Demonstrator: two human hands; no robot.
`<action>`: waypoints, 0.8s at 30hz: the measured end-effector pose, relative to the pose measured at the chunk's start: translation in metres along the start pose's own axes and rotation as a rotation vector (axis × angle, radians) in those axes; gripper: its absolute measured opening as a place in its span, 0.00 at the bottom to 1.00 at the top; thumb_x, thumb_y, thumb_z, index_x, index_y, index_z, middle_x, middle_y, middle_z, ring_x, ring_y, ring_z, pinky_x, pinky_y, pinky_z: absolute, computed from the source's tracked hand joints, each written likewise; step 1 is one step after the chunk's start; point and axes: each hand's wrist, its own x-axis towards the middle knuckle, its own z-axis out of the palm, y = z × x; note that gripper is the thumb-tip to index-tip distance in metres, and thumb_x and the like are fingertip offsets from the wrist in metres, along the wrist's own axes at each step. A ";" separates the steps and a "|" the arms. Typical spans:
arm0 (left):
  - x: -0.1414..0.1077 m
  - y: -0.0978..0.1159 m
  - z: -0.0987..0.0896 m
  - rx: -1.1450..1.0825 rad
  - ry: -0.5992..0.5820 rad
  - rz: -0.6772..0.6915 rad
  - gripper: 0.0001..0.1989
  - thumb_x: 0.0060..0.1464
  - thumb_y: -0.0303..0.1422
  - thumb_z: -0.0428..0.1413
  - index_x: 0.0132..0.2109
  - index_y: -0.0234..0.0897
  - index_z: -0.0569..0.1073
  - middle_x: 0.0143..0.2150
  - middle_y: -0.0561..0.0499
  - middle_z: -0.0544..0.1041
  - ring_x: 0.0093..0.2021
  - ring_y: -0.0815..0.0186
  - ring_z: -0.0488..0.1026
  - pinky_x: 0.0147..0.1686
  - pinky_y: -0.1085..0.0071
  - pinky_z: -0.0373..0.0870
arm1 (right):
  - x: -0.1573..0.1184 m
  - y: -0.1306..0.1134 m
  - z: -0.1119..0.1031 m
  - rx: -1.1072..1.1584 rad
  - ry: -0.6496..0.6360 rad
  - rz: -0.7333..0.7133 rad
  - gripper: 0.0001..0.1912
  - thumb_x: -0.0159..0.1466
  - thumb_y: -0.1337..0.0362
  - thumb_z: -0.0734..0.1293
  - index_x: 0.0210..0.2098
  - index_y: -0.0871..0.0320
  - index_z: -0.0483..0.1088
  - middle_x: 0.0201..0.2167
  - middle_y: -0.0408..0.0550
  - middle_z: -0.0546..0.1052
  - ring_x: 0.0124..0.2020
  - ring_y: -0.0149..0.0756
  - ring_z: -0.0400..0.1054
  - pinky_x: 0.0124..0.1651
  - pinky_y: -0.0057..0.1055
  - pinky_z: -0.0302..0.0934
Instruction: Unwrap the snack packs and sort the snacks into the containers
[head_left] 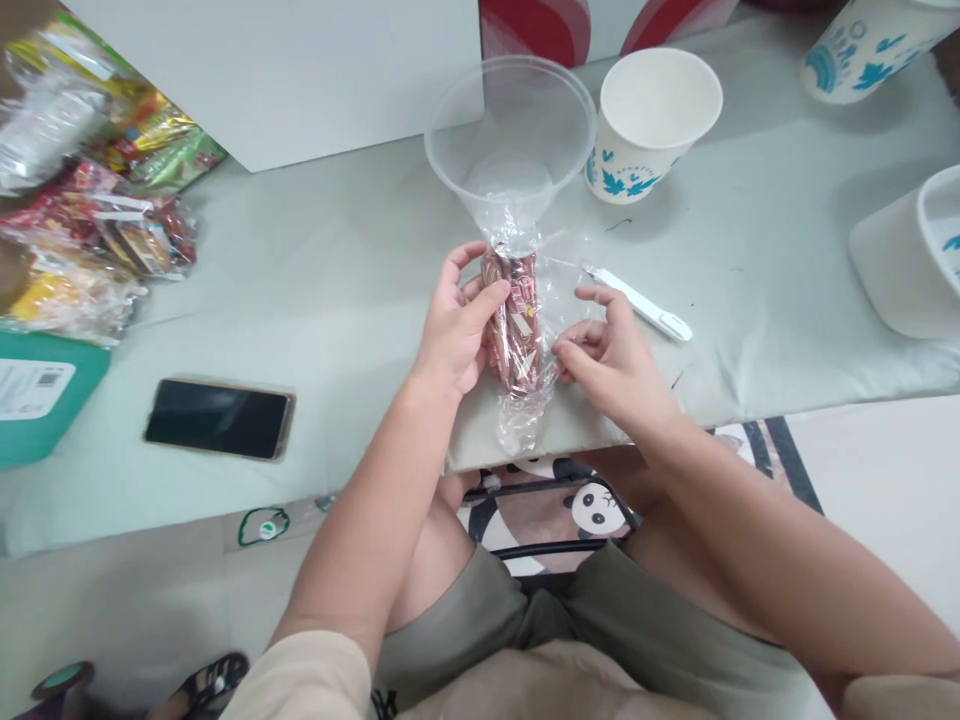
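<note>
A bundle of red foil snack sachets (517,335) in clear plastic wrap lies on the pale green cloth, lengthwise in front of me. My left hand (469,315) grips its left side, thumb across the top. My right hand (607,355) is at the bundle's right edge, thumb and index finger pinching the loose clear wrap (553,300). Just beyond the bundle stands a clear plastic tub (517,130), its base partly behind the crumpled wrap. A white utility knife (645,305) lies right of the wrap, beyond my right hand.
White paper cups with blue leaf prints (637,150) stand behind and right. A phone (219,418) lies at left, near a teal container (45,395). Packaged snacks (97,170) pile up at far left. A white box (300,70) stands at the back. The cloth's front edge is near my lap.
</note>
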 end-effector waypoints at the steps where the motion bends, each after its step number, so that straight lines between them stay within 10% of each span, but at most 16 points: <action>1: 0.000 -0.001 -0.001 0.007 0.003 -0.003 0.26 0.50 0.34 0.68 0.54 0.49 0.67 0.40 0.54 0.79 0.36 0.64 0.80 0.37 0.67 0.78 | 0.001 0.001 0.000 0.003 0.005 -0.003 0.26 0.60 0.65 0.70 0.55 0.49 0.58 0.29 0.35 0.72 0.23 0.29 0.67 0.28 0.31 0.66; 17: 0.019 -0.004 -0.019 -0.106 0.181 0.072 0.21 0.57 0.33 0.64 0.55 0.48 0.67 0.42 0.54 0.80 0.44 0.64 0.81 0.42 0.69 0.78 | 0.000 0.007 -0.007 -0.088 -0.019 0.005 0.33 0.61 0.66 0.68 0.63 0.45 0.58 0.32 0.40 0.77 0.23 0.34 0.70 0.28 0.34 0.68; 24: 0.018 -0.009 -0.019 -0.172 0.109 0.020 0.16 0.59 0.33 0.60 0.52 0.48 0.67 0.47 0.53 0.80 0.49 0.63 0.81 0.48 0.66 0.79 | -0.003 -0.003 -0.012 -0.402 0.322 -0.445 0.17 0.60 0.70 0.67 0.48 0.48 0.71 0.46 0.53 0.73 0.48 0.46 0.71 0.48 0.46 0.70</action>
